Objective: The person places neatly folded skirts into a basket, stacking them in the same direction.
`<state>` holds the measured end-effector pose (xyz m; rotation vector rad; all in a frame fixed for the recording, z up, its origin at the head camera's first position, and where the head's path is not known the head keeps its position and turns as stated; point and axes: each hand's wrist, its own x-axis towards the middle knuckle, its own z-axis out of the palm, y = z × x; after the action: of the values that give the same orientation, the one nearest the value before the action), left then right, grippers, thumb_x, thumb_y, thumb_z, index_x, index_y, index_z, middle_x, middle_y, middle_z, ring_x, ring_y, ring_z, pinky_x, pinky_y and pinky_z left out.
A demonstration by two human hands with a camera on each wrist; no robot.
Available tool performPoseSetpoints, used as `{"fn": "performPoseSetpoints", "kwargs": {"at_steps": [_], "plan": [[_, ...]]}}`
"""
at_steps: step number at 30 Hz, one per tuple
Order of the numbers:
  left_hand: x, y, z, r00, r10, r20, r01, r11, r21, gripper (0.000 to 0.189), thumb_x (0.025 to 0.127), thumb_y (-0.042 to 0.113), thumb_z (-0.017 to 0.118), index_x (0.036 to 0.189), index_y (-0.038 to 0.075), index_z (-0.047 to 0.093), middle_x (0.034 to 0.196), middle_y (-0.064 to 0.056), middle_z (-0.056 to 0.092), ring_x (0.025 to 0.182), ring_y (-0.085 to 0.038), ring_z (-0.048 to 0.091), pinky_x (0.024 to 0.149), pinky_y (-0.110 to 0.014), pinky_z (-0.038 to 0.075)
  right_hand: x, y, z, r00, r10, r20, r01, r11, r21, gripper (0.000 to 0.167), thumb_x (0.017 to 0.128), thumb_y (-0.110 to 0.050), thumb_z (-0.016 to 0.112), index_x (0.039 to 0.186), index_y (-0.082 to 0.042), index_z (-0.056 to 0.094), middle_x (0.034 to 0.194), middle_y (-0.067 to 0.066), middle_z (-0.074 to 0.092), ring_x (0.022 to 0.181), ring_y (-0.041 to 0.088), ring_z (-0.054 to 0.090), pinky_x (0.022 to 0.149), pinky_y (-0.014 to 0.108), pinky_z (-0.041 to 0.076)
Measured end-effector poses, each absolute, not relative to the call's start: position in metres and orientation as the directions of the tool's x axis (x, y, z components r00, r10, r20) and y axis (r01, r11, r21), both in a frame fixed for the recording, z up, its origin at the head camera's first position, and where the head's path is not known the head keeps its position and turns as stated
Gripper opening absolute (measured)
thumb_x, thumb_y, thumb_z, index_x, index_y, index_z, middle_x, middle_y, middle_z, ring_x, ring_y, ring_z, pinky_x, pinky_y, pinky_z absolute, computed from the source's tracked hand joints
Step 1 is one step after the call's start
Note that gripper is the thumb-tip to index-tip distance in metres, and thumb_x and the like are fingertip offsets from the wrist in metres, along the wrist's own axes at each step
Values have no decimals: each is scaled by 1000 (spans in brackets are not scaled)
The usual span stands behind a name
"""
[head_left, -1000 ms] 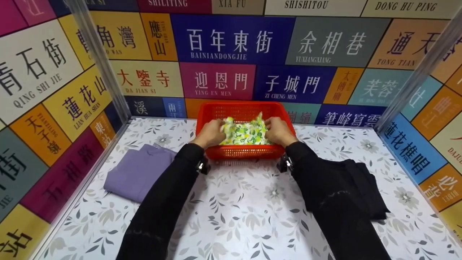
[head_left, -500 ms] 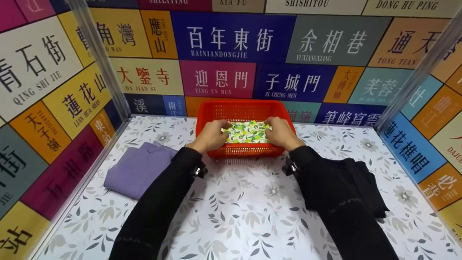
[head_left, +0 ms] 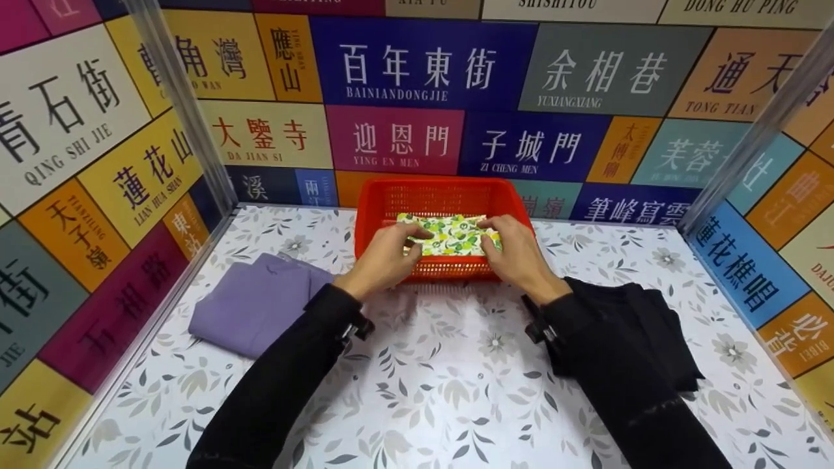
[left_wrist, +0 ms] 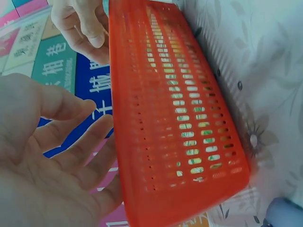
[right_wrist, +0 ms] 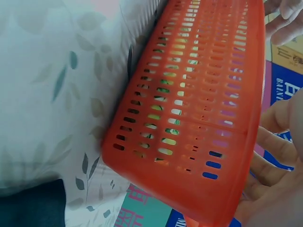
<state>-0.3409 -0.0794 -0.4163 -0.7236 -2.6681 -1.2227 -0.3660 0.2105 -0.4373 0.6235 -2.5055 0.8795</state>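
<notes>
A folded white cloth (head_left: 453,236) printed in green and yellow lies inside the red plastic basket (head_left: 449,268). My left hand (head_left: 383,259) hovers over the basket's front left, its fingers bent loosely with nothing between them. Over the front right is my right hand (head_left: 521,255), thumb and fingers spread apart near the cloth. In the left wrist view, the left hand (left_wrist: 61,146) stands relaxed beside the basket rim (left_wrist: 116,94). The right wrist view has the right hand (right_wrist: 277,170) partly behind the basket wall (right_wrist: 227,137); bits of the print show through the slots.
A folded purple garment (head_left: 251,303) lies on the left of the flower-patterned table (head_left: 443,378). On the right is a folded black garment (head_left: 651,326), partly covered by my right sleeve. Colourful sign-covered walls (head_left: 417,65) enclose the back and sides.
One second ago both hands held the rumpled cloth in the basket. Half a second ago it lay flat with the hands at its ends. Both hands have since let go and drawn back slightly.
</notes>
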Motion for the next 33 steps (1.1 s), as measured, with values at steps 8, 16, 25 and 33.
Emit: {"fn": "performPoseSetpoints", "kwargs": {"at_steps": [8, 16, 25, 33], "plan": [[-309, -81, -416, -859, 376, 346, 505, 523, 686, 34, 111, 1, 66, 141, 6, 80, 146, -17, 80, 138, -37, 74, 121, -51, 62, -343, 226, -445, -766, -254, 591, -575, 682, -452, 31, 108, -4, 75, 139, 3, 78, 141, 27, 77, 139, 46, 71, 124, 59, 55], [-279, -78, -421, -838, 420, 347, 533, 497, 685, 35, 111, 6, 69, 145, 6, 77, 147, -17, 77, 138, -38, 74, 120, -54, 63, -318, 251, -456, -748, -197, 634, -573, 672, -468, 34, 109, -5, 75, 142, 4, 76, 153, 27, 71, 147, 49, 64, 130, 61, 49], [-250, -74, -435, -805, 486, 340, 576, 500, 647, 41, 110, 11, 73, 151, 10, 74, 147, -12, 76, 140, -31, 71, 122, -51, 60, -296, 285, -471, -745, -78, 662, -508, 709, -489, 42, 106, -3, 80, 146, 6, 73, 151, 31, 71, 145, 52, 63, 130, 64, 46], [-238, -61, -445, -795, 540, 277, 566, 496, 659, 47, 114, 22, 73, 159, 11, 68, 154, -13, 71, 147, -34, 67, 129, -57, 54, -282, 320, -482, -822, 37, 569, -340, 770, -541, 42, 108, -10, 78, 147, 5, 72, 153, 33, 68, 147, 57, 59, 128, 67, 43]]}}
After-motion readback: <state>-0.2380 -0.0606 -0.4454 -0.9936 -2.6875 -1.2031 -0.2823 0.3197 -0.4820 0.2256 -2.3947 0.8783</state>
